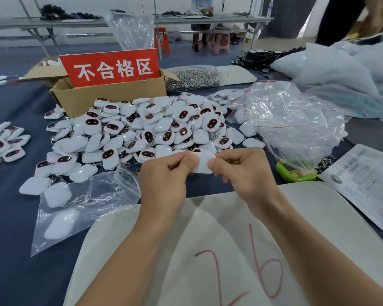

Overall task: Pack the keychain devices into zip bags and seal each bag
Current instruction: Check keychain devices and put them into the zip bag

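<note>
- Left hand [164, 182] and right hand [243, 173] pinch one white keychain device [202, 163] between thumbs and fingers.
- Device pile [146, 127] lies just beyond the fingers on the bench [9, 217].
- Clear zip bag [84, 204] lies left of them.

"不合格区" on red sign [110, 67]

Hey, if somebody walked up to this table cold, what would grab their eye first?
Probably the red sign with white characters, standing in the cardboard box at the back. Next, the big heap of white keychain devices with dark faces, mid-table in front of it. Closest in, the left hand and right hand pinch one white device between them.
</note>
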The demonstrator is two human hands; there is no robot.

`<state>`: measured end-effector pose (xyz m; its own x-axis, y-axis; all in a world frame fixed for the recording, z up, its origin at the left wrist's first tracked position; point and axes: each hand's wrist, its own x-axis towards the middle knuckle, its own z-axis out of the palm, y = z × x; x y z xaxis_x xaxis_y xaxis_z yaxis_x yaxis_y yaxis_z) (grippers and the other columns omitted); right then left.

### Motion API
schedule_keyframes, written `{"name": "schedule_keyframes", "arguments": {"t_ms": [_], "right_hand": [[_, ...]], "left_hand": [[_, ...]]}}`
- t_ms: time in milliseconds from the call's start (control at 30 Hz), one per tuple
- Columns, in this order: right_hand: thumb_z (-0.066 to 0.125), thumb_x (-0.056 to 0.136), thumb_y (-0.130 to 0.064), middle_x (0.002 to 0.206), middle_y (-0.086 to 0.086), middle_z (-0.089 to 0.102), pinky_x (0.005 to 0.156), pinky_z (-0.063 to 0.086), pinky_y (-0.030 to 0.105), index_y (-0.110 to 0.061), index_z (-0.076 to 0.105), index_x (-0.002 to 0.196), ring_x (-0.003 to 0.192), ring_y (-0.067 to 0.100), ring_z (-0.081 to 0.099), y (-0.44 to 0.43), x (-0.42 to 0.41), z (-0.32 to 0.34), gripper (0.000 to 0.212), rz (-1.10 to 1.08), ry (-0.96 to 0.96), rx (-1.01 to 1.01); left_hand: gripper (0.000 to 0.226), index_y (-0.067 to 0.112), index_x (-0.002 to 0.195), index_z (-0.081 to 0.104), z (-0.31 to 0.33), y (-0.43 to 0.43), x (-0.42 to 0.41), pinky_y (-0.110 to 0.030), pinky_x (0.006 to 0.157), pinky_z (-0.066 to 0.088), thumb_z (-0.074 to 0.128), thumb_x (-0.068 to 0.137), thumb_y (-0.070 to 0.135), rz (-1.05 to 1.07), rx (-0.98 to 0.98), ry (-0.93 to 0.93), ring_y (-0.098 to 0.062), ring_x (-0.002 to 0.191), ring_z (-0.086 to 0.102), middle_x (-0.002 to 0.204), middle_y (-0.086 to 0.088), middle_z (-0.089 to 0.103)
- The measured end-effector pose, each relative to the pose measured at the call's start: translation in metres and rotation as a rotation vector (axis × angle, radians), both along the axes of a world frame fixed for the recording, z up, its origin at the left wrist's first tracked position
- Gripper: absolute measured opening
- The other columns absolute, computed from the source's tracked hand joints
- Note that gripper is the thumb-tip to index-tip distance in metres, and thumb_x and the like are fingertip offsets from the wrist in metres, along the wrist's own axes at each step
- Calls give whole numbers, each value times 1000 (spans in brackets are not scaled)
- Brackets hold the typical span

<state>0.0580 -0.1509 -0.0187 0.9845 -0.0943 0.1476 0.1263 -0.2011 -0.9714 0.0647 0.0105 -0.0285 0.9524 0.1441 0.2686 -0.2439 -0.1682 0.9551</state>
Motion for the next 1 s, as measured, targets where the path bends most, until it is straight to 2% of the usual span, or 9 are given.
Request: {"name": "schedule_keyframes", "arguments": {"t_ms": [67,167,233,367,500,600,767,900,1000], "right_hand": [[76,85,-18,58,12,54,53,35,26,-8,74,70,55,15,42,0,1,0,18,-8,32,25],[70,88,-25,59,9,62,65,41,33,-14,75,67,55,10,48,2,3,-2,25,-85,86,64],[66,93,-25,63,13,66,68,42,37,-14,76,70,57,11,50,3,4,-1,27,-127,127,72],[63,97,-29,64,10,68,59,43,32,-7,77,78,55,15,52,3,3,-1,32,-67,242,53],[65,97,-26,75,8,73,62,48,27,-12,78,81,62,9,57,3,2,1,25,-77,150,69],[65,98,-24,94,18,75,70,52,26,-13,81,95,80,13,65,-2,0,4,19,125,124,177],[69,93,-6,87,14,77,69,54,26,-6,82,98,78,18,69,-6,-1,4,13,202,150,238],[72,92,-6,72,12,72,61,49,20,-11,84,90,65,13,62,0,-3,3,13,142,120,201],[75,89,-12,54,5,54,55,40,16,-18,79,68,53,11,45,1,-3,4,23,-10,114,137]], "left_hand": [[15,25,80,76,-1,-2,-2,-32,65,48,69,91,32,12,38,-26,-7,60,52,59,1,62],[19,31,98,80,1,-6,-5,-18,66,53,69,94,16,-28,-73,31,-5,64,66,68,10,73],[44,41,116,73,3,-6,-8,-12,75,54,73,86,9,-108,-55,53,2,77,71,77,22,75],[58,42,110,77,1,-7,-10,-16,89,56,79,74,-3,-175,70,-30,3,103,71,105,27,75],[35,33,105,81,2,-6,-10,-14,83,56,86,78,10,-110,14,-24,-1,92,75,96,19,79],[14,46,85,80,5,-8,-14,-14,67,54,80,84,31,-81,51,-81,-1,70,72,76,18,77],[22,42,75,78,8,-6,-14,-19,54,55,76,91,28,-21,33,-90,-10,53,69,60,9,72],[7,43,92,77,9,-6,-18,-31,67,57,73,89,39,83,197,-105,-6,67,68,70,19,72],[43,43,124,70,18,-4,-25,-26,93,55,79,84,30,217,290,-164,3,100,67,106,40,64]]}}
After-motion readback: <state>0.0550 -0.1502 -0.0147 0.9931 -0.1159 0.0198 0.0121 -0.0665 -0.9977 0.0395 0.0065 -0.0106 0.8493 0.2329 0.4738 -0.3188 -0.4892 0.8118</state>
